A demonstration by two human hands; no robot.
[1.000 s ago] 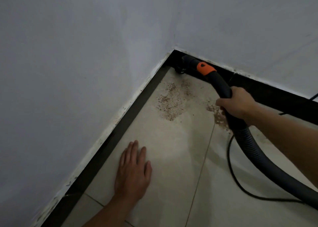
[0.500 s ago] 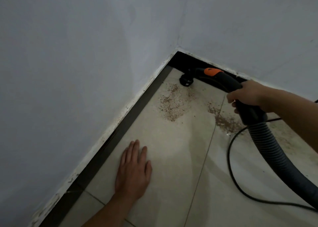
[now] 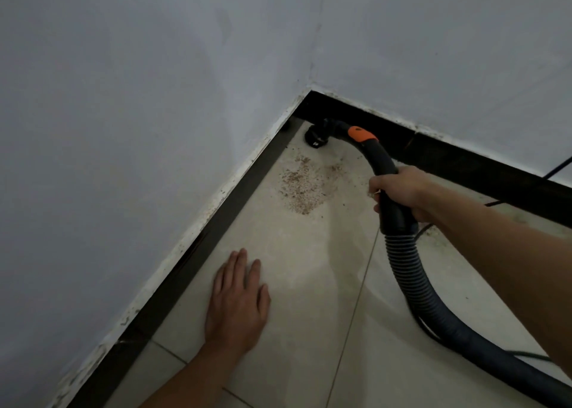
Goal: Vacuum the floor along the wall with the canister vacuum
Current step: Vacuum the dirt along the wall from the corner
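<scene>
My right hand (image 3: pixel 399 191) grips the black curved handle of the vacuum hose (image 3: pixel 402 259), just below its orange button (image 3: pixel 360 133). The round nozzle (image 3: pixel 316 137) sits on the floor in the room corner, close to the black skirting (image 3: pixel 216 222). A patch of brown crumbs (image 3: pixel 301 188) lies on the pale tile just in front of the nozzle. My left hand (image 3: pixel 236 302) rests flat on the tile, fingers spread, near the left wall's skirting. The canister itself is out of view.
Two grey-white walls (image 3: pixel 154 98) meet at the corner. A thin black cord (image 3: pixel 554 169) runs along the right skirting and under the hose. The ribbed hose trails off to the lower right across pale floor tiles (image 3: pixel 309 345).
My right hand has shifted the handle left and down. The nozzle has stayed near the corner. The crumbs to the right of the tile joint no longer show. My left hand has stayed put.
</scene>
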